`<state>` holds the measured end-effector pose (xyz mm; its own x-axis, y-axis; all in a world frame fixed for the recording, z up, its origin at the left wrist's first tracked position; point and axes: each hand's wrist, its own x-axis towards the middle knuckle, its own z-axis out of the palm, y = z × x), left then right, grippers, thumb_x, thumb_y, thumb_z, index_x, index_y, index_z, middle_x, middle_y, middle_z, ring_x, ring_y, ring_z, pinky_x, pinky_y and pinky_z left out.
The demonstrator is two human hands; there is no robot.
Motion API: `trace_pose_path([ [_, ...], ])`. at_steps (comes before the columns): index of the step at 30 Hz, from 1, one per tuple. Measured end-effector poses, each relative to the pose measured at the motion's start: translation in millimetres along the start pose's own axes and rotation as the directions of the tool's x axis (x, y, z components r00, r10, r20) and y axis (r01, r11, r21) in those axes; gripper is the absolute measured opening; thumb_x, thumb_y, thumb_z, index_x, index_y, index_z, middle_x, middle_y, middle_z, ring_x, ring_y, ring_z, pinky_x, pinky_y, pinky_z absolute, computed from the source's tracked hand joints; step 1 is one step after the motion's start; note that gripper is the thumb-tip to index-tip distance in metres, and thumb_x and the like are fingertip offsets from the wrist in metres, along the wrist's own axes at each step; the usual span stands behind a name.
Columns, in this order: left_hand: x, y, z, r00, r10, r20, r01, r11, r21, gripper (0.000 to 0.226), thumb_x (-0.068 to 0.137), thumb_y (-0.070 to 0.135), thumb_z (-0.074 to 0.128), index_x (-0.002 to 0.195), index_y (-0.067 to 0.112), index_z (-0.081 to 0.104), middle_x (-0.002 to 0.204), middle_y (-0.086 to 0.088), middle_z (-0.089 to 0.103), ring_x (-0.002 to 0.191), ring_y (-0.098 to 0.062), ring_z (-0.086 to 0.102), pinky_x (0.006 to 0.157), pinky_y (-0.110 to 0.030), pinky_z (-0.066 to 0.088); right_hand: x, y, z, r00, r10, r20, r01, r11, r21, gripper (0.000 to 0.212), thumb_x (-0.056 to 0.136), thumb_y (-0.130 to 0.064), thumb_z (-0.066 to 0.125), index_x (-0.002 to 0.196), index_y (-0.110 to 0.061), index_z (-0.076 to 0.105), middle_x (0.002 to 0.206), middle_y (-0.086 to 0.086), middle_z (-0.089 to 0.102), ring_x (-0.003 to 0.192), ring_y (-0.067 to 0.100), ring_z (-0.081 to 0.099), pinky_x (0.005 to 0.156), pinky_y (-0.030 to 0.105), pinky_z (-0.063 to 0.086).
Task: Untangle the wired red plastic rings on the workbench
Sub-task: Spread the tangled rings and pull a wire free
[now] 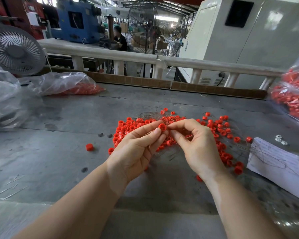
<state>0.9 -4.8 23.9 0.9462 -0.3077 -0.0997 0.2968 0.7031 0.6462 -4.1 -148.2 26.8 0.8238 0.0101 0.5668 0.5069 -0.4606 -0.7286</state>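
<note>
Counter (62, 152): grey, scuffed surface that carries everything; a railing and machines stand behind it.
Bags: clear plastic bag (66, 84) at far left with red parts inside; another bag of red parts (293, 99) at the right edge.
Paper (281, 165): white written sheet lying right of the pile, thin wires trailing over it.
Pile of red rings (219, 133): spread across the middle of the counter under and beyond both hands, thin dark wires (155, 113) tangled through it, most plainly at the far edge.
Left hand (138, 149): raised over the pile, thumb and forefinger clamped on a single red ring (162, 126), its open bore turned toward the camera.
Right hand (195, 144): fingertips drawn together just to the right of that ring, seemingly pinching a wire too fine to make out clearly.
Key relation: the held ring sits between the two hands, touching the left and just beside the right fingertips; its wire seems to run rightward and down into the pile, so pulling the hands apart sideways would likely draw it free.
Stray ring (89, 147): lone, well left of the pile.
</note>
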Motion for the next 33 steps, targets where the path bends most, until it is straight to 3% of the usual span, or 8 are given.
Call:
trace_pose_path([
  [9,-1.4,0.1,1.4,1.000,-0.008,-0.003,0.008,1.000,0.001,0.022,0.065,-0.003,0.060,0.078,0.004,0.077,0.081,-0.011,0.073,0.073,-0.015,0.072,0.059,-0.017,0.056,-1.0,-0.8,0.7,0.999,-0.017,0.029,0.020,0.995,-0.097,0.010,0.083,-0.002,0.066,0.082,-0.011,0.070,0.080,0.000,0.060,0.080,0.006,0.056,0.071,0.006,0.039],
  [15,-1.8,-0.5,3.4,1.000,-0.001,0.004,0.001,1.000,0.012,0.022,0.065,-0.002,0.059,0.077,0.005,0.077,0.080,-0.010,0.073,0.073,-0.015,0.072,0.058,-0.017,0.055,-1.8,-0.7,1.6,0.998,-0.031,0.062,0.040,0.988,-0.148,0.008,0.084,-0.005,0.066,0.082,-0.011,0.070,0.080,0.000,0.059,0.077,0.011,0.056,0.075,0.025,0.046],
  [21,-2.9,-0.1,3.5,0.999,0.006,0.032,-0.006,1.000,0.005,0.023,0.066,-0.003,0.058,0.079,0.004,0.076,0.082,-0.012,0.073,0.074,-0.015,0.072,0.058,-0.017,0.055,-1.5,-0.4,0.9,0.998,0.014,0.057,-0.008,0.995,-0.103,0.007,0.084,-0.006,0.066,0.084,-0.011,0.071,0.079,-0.003,0.059,0.076,0.006,0.056,0.072,0.011,0.042],
  [33,-5.2,-0.4,5.8,0.993,0.066,0.101,-0.073,0.995,0.072,0.021,0.067,0.000,0.059,0.075,0.008,0.076,0.082,-0.011,0.073,0.076,-0.013,0.072,0.061,-0.015,0.055,-2.0,-4.4,1.6,0.984,0.130,0.125,-0.131,0.991,0.000,0.008,0.085,-0.010,0.065,0.091,-0.009,0.070,0.083,0.000,0.066,0.073,0.001,0.057,0.074,0.012,0.044],
])
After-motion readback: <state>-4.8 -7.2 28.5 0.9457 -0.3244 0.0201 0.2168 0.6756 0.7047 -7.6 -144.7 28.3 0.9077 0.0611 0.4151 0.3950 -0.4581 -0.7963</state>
